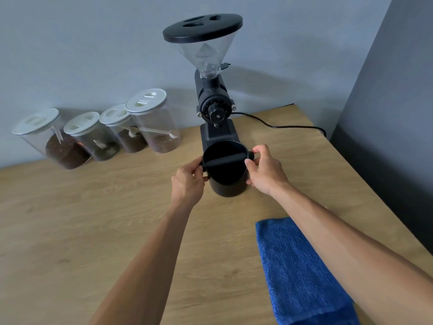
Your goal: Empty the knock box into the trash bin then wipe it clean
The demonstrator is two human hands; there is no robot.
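A black round knock box [228,187] with a bar across its mouth stands on the wooden table, right in front of the grinder. My left hand [187,181] pinches the bar's left end at the rim. My right hand [266,170] pinches the bar's right end and rests against the box's side. The inside of the box looks dark; I cannot tell what is in it. A folded blue towel [297,273] lies on the table near me on the right, partly under my right forearm. No trash bin is in view.
A black coffee grinder [214,109] with a clear hopper stands behind the box, its cord [281,126] trailing right. Several clear lidded jars [93,134] of coffee line the wall at left. The table edge [365,174] runs diagonally on the right beside a dark wall.
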